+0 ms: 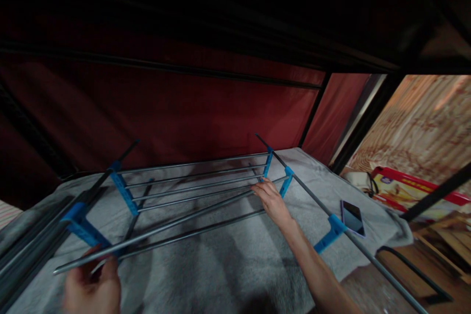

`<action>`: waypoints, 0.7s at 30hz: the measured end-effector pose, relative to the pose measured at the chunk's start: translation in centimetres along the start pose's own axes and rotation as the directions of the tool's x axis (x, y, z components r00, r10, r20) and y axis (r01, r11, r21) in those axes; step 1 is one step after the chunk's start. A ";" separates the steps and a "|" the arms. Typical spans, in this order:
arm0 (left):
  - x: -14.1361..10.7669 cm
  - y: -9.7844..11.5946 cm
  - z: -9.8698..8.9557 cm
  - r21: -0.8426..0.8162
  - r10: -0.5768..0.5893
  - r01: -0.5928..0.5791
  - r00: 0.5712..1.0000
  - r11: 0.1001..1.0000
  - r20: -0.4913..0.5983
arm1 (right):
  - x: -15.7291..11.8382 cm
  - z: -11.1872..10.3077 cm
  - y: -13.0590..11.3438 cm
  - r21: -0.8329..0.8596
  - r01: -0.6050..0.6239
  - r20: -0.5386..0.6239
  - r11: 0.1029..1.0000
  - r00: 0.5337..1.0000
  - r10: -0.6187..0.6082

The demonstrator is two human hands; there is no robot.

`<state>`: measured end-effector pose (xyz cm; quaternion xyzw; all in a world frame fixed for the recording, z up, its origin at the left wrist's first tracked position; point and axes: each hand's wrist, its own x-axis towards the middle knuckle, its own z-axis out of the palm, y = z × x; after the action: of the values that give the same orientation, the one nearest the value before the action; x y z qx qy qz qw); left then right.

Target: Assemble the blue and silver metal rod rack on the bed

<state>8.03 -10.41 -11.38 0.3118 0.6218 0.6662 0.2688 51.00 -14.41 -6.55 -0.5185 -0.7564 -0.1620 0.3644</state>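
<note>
A grey metal tube (176,221) slants across the front of a rack frame. Its near left end rests at my left hand (93,284), whose fingers are curled around it close to a blue plastic bracket (86,225). Toward the tube's far right end, my right hand (271,198) pinches it beside another blue bracket (286,181). Several thinner rods (198,175) run between the blue brackets behind it. A third blue bracket (329,233) hangs from the long right side pole (379,260). The fingertips of my left hand are partly hidden by the tube and bracket.
The frame lies on a grey blanket (221,270). More tubes (33,235) lie at the left. A phone (352,218) is on the right, near a red and yellow box (408,189). Black bars (312,108) and red cloth (221,113) enclose the back.
</note>
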 end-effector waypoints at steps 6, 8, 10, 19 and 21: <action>-3.3 5.5 1.8 -0.403 -0.151 0.277 0.936 0.872 0.318 | 0.2 -0.2 -0.1 0.007 -0.001 -0.012 1.000 1.000 0.001; -3.4 7.0 2.4 -0.433 -0.176 0.347 0.905 0.832 0.387 | 0.4 -0.3 -0.3 0.017 -0.013 -0.004 1.000 1.000 0.013; -3.2 8.0 2.8 -0.426 -0.190 0.372 0.892 0.825 0.410 | 0.4 -0.6 -0.6 0.024 -0.032 0.001 0.999 0.999 0.032; -4.0 10.4 3.6 -0.430 -0.201 0.397 0.879 0.811 0.433 | 2.2 -7.7 1.6 -0.346 -0.674 -0.218 0.653 0.734 0.643; -4.0 10.7 3.8 -0.431 -0.203 0.396 0.881 0.811 0.427 | 2.9 -8.9 2.4 -0.412 -0.743 -0.069 0.527 0.602 0.795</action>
<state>13.86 -11.80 -0.95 0.2430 0.4063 0.6849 0.5539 55.99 -17.03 1.33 -0.8704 -0.4205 -0.1016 0.2352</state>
